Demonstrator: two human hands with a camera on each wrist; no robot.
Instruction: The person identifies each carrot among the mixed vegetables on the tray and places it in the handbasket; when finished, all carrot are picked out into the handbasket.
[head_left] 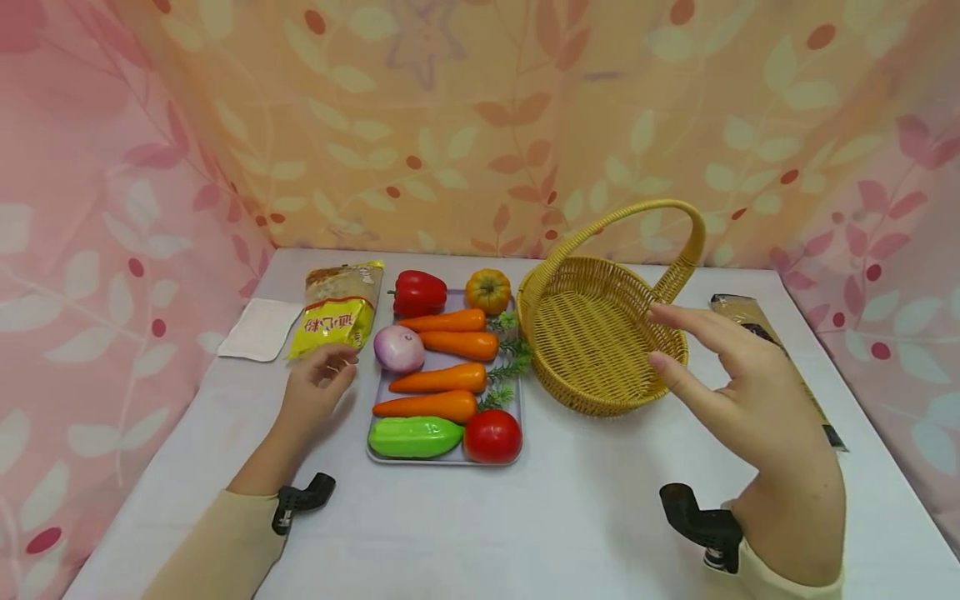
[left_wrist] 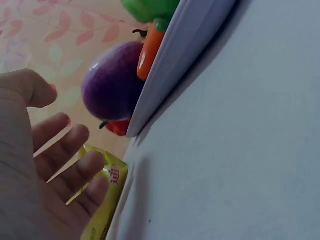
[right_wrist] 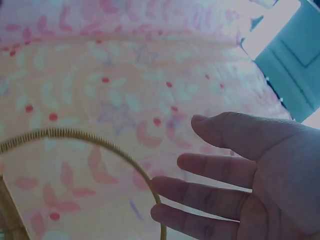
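Observation:
My left hand [head_left: 318, 392] hovers with loosely bent fingers between a yellow noodle bag [head_left: 337, 308] and the tray, holding nothing. In the left wrist view the purple onion [left_wrist: 112, 82] is beyond its thumb. The lilac tray [head_left: 446, 460] bears that onion, several orange carrots [head_left: 442, 379], a red bell pepper [head_left: 420, 293], a small pumpkin [head_left: 489, 292], a green ridged vegetable [head_left: 416, 437] and a tomato [head_left: 492, 437]. My right hand [head_left: 757, 392], fingers extended and nothing in them, is raised beside a wicker basket [head_left: 600, 333]; its fingers overlap the basket's right rim in the head view.
A white folded cloth [head_left: 260, 330] lies left of the noodle bag. Along the right side of the table [head_left: 585, 533] is a long brown package [head_left: 750, 315], partly hidden by my right hand. The basket's tall handle [head_left: 637, 208] arches upward. Floral curtains enclose the table.

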